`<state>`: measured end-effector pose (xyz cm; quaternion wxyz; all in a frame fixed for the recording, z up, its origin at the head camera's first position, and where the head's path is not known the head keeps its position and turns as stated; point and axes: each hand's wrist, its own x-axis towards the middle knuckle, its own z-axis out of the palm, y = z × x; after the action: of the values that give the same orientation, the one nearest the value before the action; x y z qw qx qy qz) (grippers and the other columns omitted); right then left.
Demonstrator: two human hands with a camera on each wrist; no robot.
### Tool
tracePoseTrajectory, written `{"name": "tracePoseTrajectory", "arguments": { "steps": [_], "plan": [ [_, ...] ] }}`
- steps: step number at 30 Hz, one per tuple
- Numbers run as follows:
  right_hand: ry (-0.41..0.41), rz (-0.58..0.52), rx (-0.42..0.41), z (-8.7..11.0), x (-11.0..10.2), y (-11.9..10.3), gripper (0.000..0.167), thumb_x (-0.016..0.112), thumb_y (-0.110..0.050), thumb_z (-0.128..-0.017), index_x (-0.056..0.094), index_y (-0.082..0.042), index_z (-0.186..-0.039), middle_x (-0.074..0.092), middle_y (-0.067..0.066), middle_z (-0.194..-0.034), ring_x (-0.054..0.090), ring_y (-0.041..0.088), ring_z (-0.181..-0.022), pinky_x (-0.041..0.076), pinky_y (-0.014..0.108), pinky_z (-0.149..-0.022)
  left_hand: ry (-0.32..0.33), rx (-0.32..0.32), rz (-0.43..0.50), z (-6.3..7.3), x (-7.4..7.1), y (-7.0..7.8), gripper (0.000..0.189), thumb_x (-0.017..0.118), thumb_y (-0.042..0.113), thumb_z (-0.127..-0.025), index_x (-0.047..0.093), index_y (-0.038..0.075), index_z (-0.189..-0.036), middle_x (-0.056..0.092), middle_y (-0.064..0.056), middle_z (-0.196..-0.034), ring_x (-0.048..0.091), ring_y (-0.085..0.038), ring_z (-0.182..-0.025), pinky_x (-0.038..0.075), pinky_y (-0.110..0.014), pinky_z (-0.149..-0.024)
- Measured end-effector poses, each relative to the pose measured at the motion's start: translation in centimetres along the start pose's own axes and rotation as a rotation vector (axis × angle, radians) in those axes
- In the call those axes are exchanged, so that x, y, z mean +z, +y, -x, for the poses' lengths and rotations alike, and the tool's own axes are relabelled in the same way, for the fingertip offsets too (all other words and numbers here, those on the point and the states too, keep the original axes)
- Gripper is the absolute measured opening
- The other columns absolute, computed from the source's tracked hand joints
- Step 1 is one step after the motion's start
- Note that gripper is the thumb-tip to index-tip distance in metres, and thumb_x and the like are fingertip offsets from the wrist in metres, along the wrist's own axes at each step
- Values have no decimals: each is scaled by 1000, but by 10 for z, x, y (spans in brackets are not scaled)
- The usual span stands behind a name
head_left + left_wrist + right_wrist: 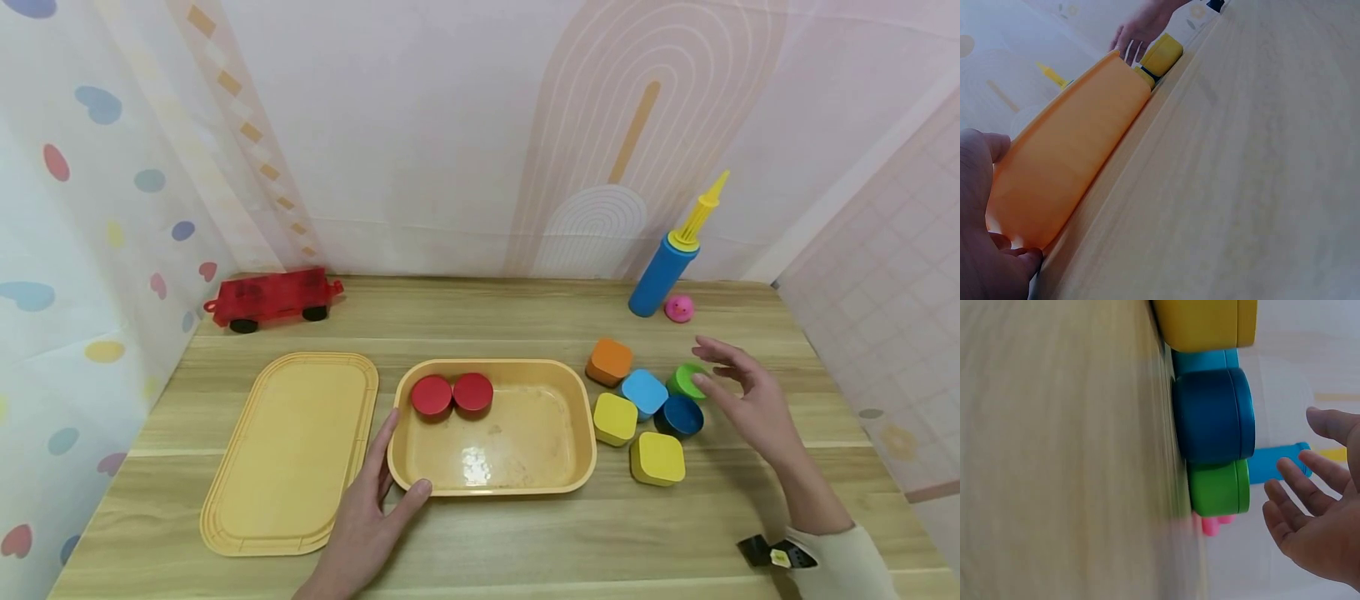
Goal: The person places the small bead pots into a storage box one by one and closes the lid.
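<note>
Wooden table [525, 542] — tub [532, 433], hands [363, 521] [759, 408], unreadable wrist label [780, 557]

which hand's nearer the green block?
Right. The right hand hovers by the green block, fingers apart from it in the right wrist view. The left hand holds the near left corner of the tan tray, farther away.

Inside of tray [1072, 150] hidden in left wrist view, yellow box [1207, 322] cut by top edge in right wrist view, pink duck [1211, 526] there partly behind green box [1216, 489], wrist label [780, 557] too small to read
</note>
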<state>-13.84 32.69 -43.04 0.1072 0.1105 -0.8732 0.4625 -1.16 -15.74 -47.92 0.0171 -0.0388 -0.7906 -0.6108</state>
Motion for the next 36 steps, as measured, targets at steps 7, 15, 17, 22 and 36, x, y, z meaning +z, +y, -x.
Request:
{"name": "tracePoseTrajectory", "arguments": {
  "steps": [7,15,17,22,36],
  "plan": [
    [-105,29,71,-2,-6,10,55,72,-5,-108,53,4,-159,68,2,-145,55,-7,-126,45,3,-101,-2,2,7,0,0,0,92,76,14,-107,20,30,-179,22,-17,-183,27,-38,-163,29,-11,-121],
    [-181,53,119,-2,-7,19,58,70,-5,-109,49,4,-162,63,29,-150,51,-13,-121,44,2,-98,1,1,4,0,0,1,92,76,13,-107,20,30,-179,23,-18,-182,28,-38,-163,29,-11,-121],
    [-183,53,119,-2,-7,20,57,70,-4,-109,49,4,-162,63,29,-150,52,-13,-119,45,2,-97,0,2,3,0,0,1,92,76,13,-107,20,30,-179,23,-18,-182,28,-38,-163,29,-11,-121],
    [-173,52,126,-1,-7,22,57,69,-1,-109,49,4,-162,63,30,-149,52,-14,-118,45,1,-97,-1,8,2,0,0,1,92,75,13,-107,20,30,-179,22,-18,-182,28,-38,-163,29,-11,-121],
    [-125,104,148,-2,-12,29,57,68,-1,-110,48,3,-163,60,31,-151,47,-15,-118,42,-2,-95,-1,13,3,0,0,2,92,76,13,-107,20,29,-179,21,-18,-183,27,-38,-163,29,-12,-122]
  ]
}}
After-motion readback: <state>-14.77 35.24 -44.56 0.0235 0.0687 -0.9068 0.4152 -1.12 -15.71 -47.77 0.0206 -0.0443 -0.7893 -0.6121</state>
